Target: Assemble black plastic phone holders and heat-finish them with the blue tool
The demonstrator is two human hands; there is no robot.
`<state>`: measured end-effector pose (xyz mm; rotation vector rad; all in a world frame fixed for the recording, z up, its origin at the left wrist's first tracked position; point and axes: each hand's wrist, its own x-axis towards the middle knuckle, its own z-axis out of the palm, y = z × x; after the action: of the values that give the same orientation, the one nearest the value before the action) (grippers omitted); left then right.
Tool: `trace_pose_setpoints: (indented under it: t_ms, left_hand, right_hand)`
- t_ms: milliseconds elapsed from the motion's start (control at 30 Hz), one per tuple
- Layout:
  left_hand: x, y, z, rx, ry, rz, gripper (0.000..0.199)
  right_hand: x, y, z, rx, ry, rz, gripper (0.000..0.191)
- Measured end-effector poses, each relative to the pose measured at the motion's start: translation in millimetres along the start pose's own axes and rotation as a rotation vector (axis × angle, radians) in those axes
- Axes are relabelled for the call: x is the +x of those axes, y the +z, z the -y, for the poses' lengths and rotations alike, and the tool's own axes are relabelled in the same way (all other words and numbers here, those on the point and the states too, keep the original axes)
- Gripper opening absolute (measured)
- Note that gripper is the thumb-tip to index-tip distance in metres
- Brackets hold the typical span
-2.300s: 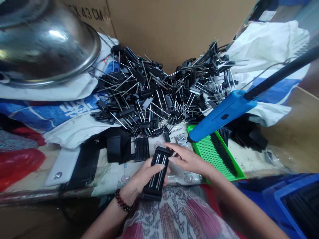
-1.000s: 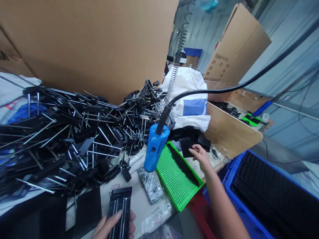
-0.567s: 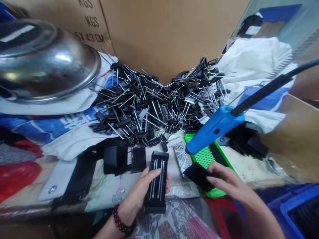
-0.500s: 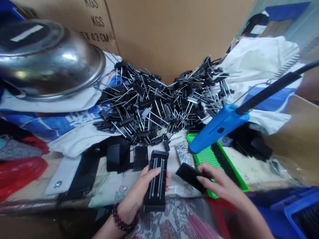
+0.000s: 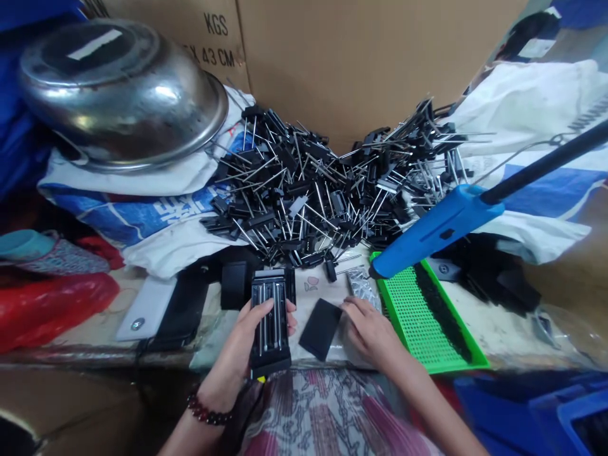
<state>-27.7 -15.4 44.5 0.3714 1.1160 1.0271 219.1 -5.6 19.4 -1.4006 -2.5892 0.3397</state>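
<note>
My left hand (image 5: pixel 259 323) is wrapped round a long black plastic frame (image 5: pixel 270 358) with silver metal rods lying lengthwise in it; the thumb presses on the rods. At the upper right corner of a flat black plate (image 5: pixel 319 332) are the curled fingers of my right hand (image 5: pixel 368 326), closed at its edge; the thumb is hidden. Just beyond the right hand lies a clear bag of small silver parts (image 5: pixel 361 284). A bright green tray (image 5: pixel 396 307) with small black pieces along one side sits to its right.
A large heap of black parts with metal rods (image 5: pixel 313 190) fills the back of the table. Over the green tray hangs a blue electric screwdriver (image 5: pixel 427 234). An overturned steel basin (image 5: pixel 128 107) stands at left, before a cardboard box (image 5: pixel 361 63). Dark flat pieces (image 5: pixel 498 272) lie at right.
My right hand has moved left and away from the green tray with the black plate, which now shows its broad face. The view has shifted, and the left hand still holds the frame.
</note>
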Motion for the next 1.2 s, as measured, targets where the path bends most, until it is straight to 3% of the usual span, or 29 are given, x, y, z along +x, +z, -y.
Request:
trace_pose_setpoints:
  t_ms: [67, 133, 333, 433, 500, 600, 700, 867, 1067, 1200]
  left_hand:
    - [0.3, -0.4, 1.0, 0.004, 0.011, 0.004, 0.032]
    - [0.0, 0.5, 1.2, 0.017, 0.014, 0.009, 0.032]
    - [-0.7, 5.7, -1.9, -0.001, 0.035, -0.048, 0.033]
    - [0.7, 6.0, -2.3, -0.038, 0.036, -0.082, 0.034]
    - [2.3, 4.8, -1.0, -0.065, 0.049, -0.096, 0.034]
    - [5.3, 2.4, 2.9, -0.091, 0.059, -0.053, 0.03]
    - [8.6, 3.3, 7.3, -0.162, 0.072, -0.029, 0.028]
    - [11.3, 16.4, 13.5, -0.291, 0.08, 0.012, 0.034]
    - [10.7, 36.5, 14.8, -0.393, -0.002, 0.118, 0.035]
    - [9.2, 43.3, 11.4, -0.419, -0.047, 0.152, 0.035]
  right_hand:
    - [1.8, -0.4, 12.3, 0.009, 0.082, 0.066, 0.026]
    - [7.2, 3.0, 27.0, -0.021, 0.072, 0.123, 0.035]
    - [35.1, 21.4, 52.8, -0.082, 0.055, 0.096, 0.043]
    - [42.3, 24.8, 54.3, -0.072, 0.004, 0.122, 0.032]
    - [40.4, 25.3, 52.3, -0.047, -0.022, 0.117, 0.035]
    - [29.5, 24.7, 44.9, -0.023, 0.043, 0.074, 0.041]
    - [18.0, 21.8, 34.7, 0.059, 0.089, 0.025, 0.033]
    - [17.6, 3.9, 24.5, 0.514, 0.279, -0.16, 0.041]
    - [29.3, -21.7, 37.5, 1.429, 0.293, -0.056, 0.044]
    - [27.5, -21.5, 39.1, 1.692, 0.441, -0.056, 0.043]
